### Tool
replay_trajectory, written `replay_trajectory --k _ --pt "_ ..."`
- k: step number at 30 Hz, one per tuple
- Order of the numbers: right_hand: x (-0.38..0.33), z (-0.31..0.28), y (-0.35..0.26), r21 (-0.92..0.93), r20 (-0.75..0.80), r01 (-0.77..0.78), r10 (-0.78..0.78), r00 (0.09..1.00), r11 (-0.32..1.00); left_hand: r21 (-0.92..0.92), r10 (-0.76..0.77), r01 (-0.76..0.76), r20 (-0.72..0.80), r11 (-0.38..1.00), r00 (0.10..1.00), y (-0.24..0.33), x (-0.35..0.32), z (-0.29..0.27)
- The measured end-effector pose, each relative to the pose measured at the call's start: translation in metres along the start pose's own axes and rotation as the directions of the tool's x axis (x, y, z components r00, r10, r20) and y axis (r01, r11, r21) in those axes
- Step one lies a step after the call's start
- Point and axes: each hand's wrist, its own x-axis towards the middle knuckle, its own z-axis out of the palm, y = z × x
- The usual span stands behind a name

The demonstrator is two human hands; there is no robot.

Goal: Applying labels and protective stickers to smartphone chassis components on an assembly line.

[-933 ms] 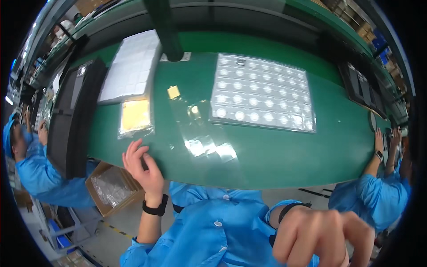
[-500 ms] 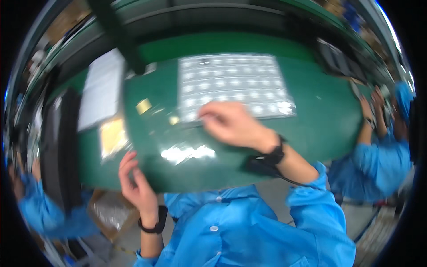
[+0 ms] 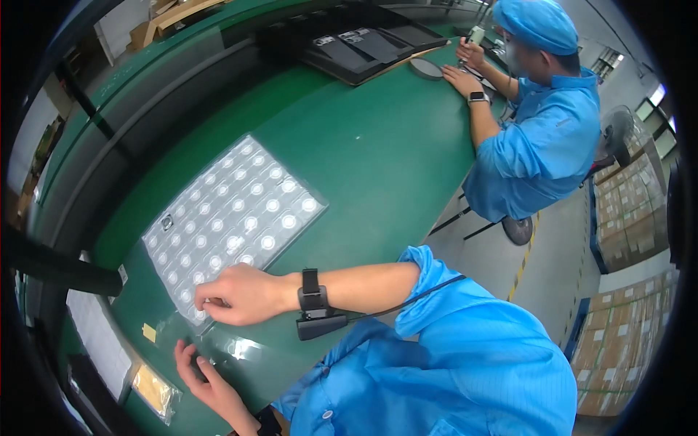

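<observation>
A clear plastic tray or sheet [image 3: 273, 192] holds rows of round white pieces on the green bench. Over its near corner is my right hand [image 3: 240, 294], fingers curled together in a pinch; whatever they hold is hidden. A small dark square piece [image 3: 167, 222] lies on the tray's far left part. My left hand [image 3: 207, 385] hovers at the bench's near edge with its fingers apart and nothing in them. Close by lie a small yellow square [image 3: 149, 333] and a clear bag with yellow sheets [image 3: 154, 391].
White papers [image 3: 94, 334] lie left, near a dark post [image 3: 65, 272]. At the right a co-worker in blue [image 3: 534, 145] holds a hand tool [image 3: 476, 36] beside a round grey disc [image 3: 426, 69]. Black panels [image 3: 356, 47] lie at the back; stacked cartons [image 3: 622, 349] stand beyond.
The view has swung to the right, bringing the co-worker and cartons fully into sight. My right hand stays at the tray's near corner, fingers still curled; my left hand remains open.
</observation>
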Motion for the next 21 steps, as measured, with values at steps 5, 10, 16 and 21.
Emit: replay_trajectory --k 5,10,16,21 --pt "0.002 0.014 0.016 0.088 -0.104 -0.073 0.082 0.991 0.993 0.089 0.06 -0.06 -0.001 0.994 0.998 0.01 0.007 -0.003" --pt "-0.006 0.007 -0.008 0.254 -0.169 -0.248 0.296 0.94 0.935 0.279 0.241 -0.211 -0.08 0.937 0.967 -0.001 0.0 -0.009" --pt "-0.012 -0.003 0.011 0.236 -0.178 -0.271 0.316 0.932 0.933 0.241 0.146 -0.116 -0.109 0.964 0.983 0.003 -0.013 0.005" --pt "-0.001 0.004 0.01 0.204 -0.17 -0.275 0.31 0.935 0.94 0.224 0.144 -0.123 -0.082 0.967 0.986 -0.002 -0.01 0.001"
